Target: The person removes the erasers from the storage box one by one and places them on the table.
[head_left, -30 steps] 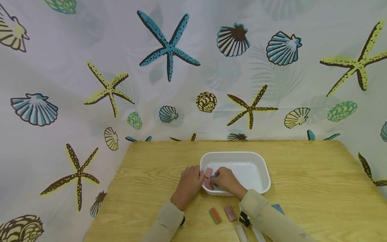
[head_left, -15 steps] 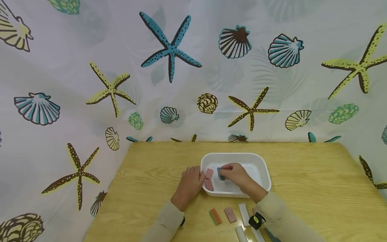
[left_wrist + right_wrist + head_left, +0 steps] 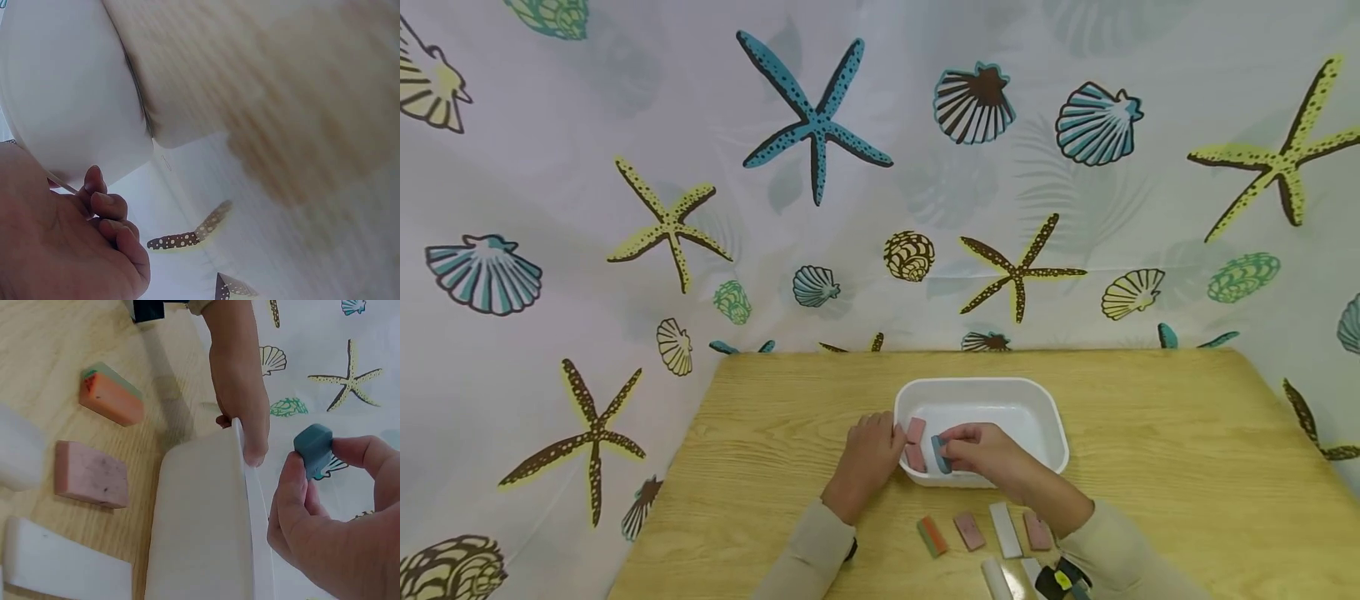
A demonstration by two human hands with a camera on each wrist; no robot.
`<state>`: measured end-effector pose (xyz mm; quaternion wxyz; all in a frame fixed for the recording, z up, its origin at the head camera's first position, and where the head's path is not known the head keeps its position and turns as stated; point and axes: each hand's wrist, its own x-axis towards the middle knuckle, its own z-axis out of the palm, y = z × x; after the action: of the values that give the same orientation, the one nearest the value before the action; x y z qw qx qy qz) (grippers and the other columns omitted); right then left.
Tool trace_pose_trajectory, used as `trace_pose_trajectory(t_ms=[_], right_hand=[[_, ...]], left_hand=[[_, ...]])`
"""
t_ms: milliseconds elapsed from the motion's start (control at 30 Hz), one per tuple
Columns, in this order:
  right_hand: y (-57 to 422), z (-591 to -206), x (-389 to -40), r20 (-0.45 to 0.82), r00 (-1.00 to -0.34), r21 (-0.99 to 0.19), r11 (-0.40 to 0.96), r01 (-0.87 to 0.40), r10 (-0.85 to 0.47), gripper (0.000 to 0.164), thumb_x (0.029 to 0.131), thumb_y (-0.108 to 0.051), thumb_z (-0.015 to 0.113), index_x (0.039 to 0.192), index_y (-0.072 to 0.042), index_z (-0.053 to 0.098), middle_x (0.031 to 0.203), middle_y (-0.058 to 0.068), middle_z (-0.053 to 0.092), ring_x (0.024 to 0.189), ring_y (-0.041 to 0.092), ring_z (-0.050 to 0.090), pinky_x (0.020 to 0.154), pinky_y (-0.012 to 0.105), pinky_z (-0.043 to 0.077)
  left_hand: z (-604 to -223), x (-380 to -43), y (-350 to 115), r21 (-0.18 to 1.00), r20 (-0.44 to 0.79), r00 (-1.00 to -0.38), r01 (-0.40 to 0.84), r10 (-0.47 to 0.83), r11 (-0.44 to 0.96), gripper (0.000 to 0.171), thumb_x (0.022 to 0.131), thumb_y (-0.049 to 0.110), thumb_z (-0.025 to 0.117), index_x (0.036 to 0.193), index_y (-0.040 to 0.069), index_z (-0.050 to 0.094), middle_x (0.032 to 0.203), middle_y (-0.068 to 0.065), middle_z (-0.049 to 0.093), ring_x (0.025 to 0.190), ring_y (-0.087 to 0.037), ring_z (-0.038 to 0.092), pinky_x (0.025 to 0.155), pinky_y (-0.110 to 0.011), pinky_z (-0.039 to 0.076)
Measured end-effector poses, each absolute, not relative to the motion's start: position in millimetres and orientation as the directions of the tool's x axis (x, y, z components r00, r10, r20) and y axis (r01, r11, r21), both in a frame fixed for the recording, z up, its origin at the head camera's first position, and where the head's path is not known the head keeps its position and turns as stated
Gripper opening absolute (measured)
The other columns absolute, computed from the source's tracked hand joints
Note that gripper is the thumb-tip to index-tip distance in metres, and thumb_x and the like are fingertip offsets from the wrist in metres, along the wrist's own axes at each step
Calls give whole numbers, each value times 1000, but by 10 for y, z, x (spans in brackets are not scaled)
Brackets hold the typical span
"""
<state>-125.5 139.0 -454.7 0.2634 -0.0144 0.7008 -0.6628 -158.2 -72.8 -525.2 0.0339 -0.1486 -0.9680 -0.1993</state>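
Observation:
My right hand (image 3: 988, 454) pinches a blue eraser (image 3: 940, 455) between thumb and fingertips, over the left part of a white plastic tub (image 3: 981, 383). In the right wrist view the blue eraser (image 3: 314, 447) is held above the tub's rim (image 3: 245, 481). Two pink erasers, a far one (image 3: 916, 430) and a near one (image 3: 914, 457), lie end to end inside along the tub's left wall. At that side my left hand (image 3: 868, 458) grips the rim. In the left wrist view the left hand's fingers (image 3: 115, 215) are curled beneath the tub's edge.
In front of the tub lie an orange-and-green eraser (image 3: 932, 537), a pink eraser (image 3: 969, 531), a white eraser (image 3: 1006, 531) and another pink one (image 3: 1037, 531). Nearer me is a white bar (image 3: 997, 579). My right sleeve (image 3: 1120, 550) covers part of this area.
My right hand has drawn the blue eraser away from the pink erasers, then shifted it slightly nearer me and left. The left hand has stayed on the rim.

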Motion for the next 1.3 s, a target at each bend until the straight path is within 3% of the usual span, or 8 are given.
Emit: trace_pose_trajectory(t_ms=[500, 1300], right_hand=[[1668, -4498, -810, -298, -869, -921, 358, 153, -396, 33, 82, -18, 65, 108, 2, 58, 95, 8, 57, 87, 19, 56, 75, 30, 46], [2753, -4665, -333, -375, -922, -735, 638, 232, -97, 36, 81, -20, 69, 105, 4, 58, 91, 5, 58, 84, 17, 57, 68, 27, 48]], left_hand=[[-5193, -1552, -727, 379, 132, -952, 305, 276, 873, 23, 97, 25, 40, 77, 14, 44, 68, 3, 41, 66, -17, 39, 65, -34, 34], [-5186, -1568, -706, 377, 133, -952, 306, 276, 874, 24, 97, 25, 39, 76, 14, 43, 67, 3, 40, 65, -18, 39, 63, -34, 32]])
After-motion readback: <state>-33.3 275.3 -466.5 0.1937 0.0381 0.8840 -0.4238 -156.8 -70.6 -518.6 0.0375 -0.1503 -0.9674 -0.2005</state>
